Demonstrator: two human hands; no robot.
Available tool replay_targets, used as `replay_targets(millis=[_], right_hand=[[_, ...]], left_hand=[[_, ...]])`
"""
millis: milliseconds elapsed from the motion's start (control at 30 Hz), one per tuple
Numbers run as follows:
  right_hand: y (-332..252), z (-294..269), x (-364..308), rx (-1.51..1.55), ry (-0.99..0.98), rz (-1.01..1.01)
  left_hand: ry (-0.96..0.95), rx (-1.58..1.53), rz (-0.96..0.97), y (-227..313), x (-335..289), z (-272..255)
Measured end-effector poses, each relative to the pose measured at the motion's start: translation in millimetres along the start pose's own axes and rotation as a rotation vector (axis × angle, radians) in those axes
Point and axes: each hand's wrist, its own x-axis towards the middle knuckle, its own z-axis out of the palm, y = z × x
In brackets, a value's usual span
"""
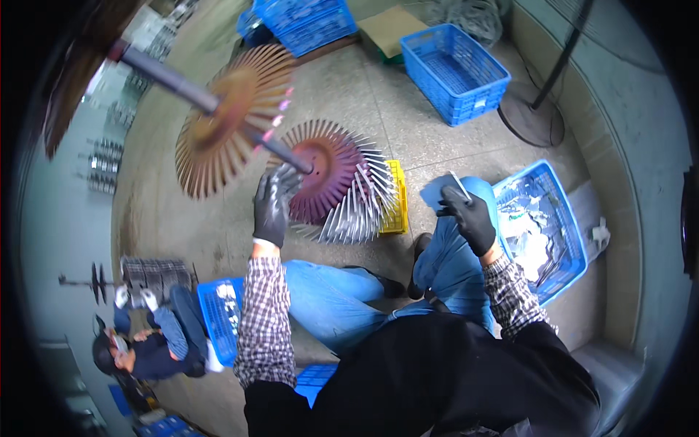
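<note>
Fingers of the right hand (470,218) pinch a pale strip (460,186) right of centre; left hand (272,206), centre-left, overlaps a shaft (286,153), grip unclear

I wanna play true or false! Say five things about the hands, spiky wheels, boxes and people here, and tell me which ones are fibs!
1. The right hand holds a thin pale strip. True.
2. The left hand wears a white glove. False: the left hand's glove is dark.
3. A yellow crate stands by a spiky wheel. True.
4. The basket to the right of the right hand is red. False: it is blue, with shiny pieces inside.
5. Another person shows at the lower left. True.
</note>
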Motion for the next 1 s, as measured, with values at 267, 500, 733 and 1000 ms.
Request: replay_targets(millis=[267, 500, 733, 1000], right_hand=[[-24.7, 29.5, 38.1, -0.339, -0.148, -0.168], [11.6, 59.5, 75.7, -0.331, -0.132, -0.561], [20.3, 74.5, 86.5, -0.450, -0.196, -0.478], [23.3, 82.4, 90.0, -0.520, -0.244, -0.447]], left_hand=[[-0.138, 0.625, 0.066, 15.9, -10.9, 33.2], [-0.228, 1.097, 0.157, 20.5, 15.5, 81.5], [-0.216, 1.233, -0.061, 18.5, 35.3, 102.7], [-0.198, 1.208, 0.010, 10.7, 36.5, 94.8]])
